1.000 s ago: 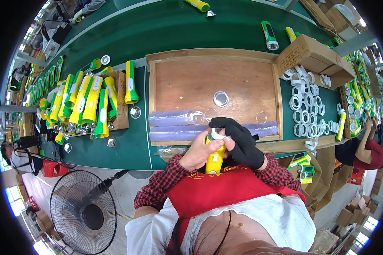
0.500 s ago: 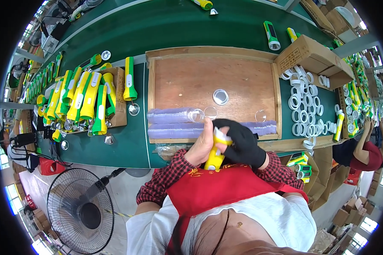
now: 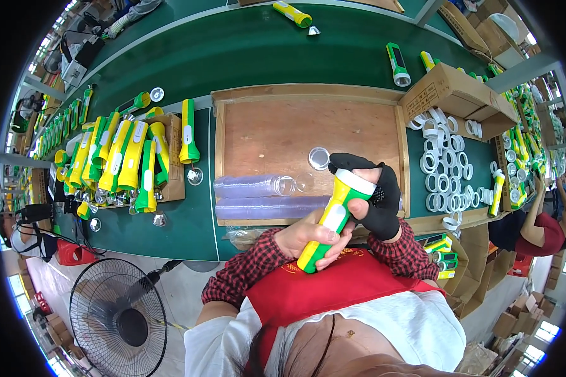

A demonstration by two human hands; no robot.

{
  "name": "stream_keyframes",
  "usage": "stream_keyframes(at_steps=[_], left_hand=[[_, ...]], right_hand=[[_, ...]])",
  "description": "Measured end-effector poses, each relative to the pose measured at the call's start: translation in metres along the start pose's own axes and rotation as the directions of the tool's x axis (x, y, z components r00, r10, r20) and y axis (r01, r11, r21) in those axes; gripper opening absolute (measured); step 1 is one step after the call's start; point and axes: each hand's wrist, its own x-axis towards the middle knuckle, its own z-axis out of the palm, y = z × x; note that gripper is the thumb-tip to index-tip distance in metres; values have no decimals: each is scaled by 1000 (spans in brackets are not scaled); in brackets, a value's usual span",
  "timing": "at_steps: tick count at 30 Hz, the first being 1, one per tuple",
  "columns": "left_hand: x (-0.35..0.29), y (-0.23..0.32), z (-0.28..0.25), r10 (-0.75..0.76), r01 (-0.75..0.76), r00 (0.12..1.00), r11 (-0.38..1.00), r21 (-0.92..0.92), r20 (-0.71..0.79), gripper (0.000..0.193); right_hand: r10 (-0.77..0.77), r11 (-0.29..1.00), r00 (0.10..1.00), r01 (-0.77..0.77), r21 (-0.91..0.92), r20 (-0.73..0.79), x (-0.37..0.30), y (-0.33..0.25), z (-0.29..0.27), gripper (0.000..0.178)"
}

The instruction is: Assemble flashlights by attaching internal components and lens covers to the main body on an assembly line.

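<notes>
A yellow and green flashlight (image 3: pixel 335 217) with a white ring round its head is held tilted in front of my red apron. My bare left hand (image 3: pixel 313 237) wraps round the lower body. My right hand (image 3: pixel 376 196), in a black fingerless glove, grips the head end at the white ring, fingers curled round it. Just beyond the right hand, a round reflector-like disc (image 3: pixel 319 158) lies on the wooden tray (image 3: pixel 264 125). Stacks of clear lenses (image 3: pixel 251 208) run in two rows along the tray's near side, partly behind my hands.
Several yellow and green flashlight bodies (image 3: pixel 122 151) are heaped in a carton at the left. Many white rings (image 3: pixel 443 166) lie right of the tray, beside a cardboard box (image 3: pixel 453 94). A standing fan (image 3: pixel 122 317) is at the lower left. Another person (image 3: pixel 528 235) sits at the far right.
The flashlight has tilted up to the right, showing its length and ringed head. My left hand has shifted down onto its body, and the right has turned round the head.
</notes>
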Motion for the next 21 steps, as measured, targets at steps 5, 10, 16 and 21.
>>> stream_keyframes(at_steps=[5, 10, 16, 21], left_hand=[[6, 2, -5, -42, 42, 999, 999, 19, -10, 34], [13, 23, 10, 178, 154, 881, 768, 621, -439, 38], [17, 32, 15, 359, 313, 762, 525, 791, -539, 37], [10, 40, 14, -129, 237, 927, 929, 283, -351, 39]], right_hand=[[35, 998, 999, -35, -45, 16, 3, 0, -6, 35], [60, 970, 998, -65, -233, -28, 0, 0, -15, 30], [242, 754, 967, -132, -643, 85, 25, -16, -26, 45], [104, 908, 930, 56, -416, 352, 47, -12, -33, 36]])
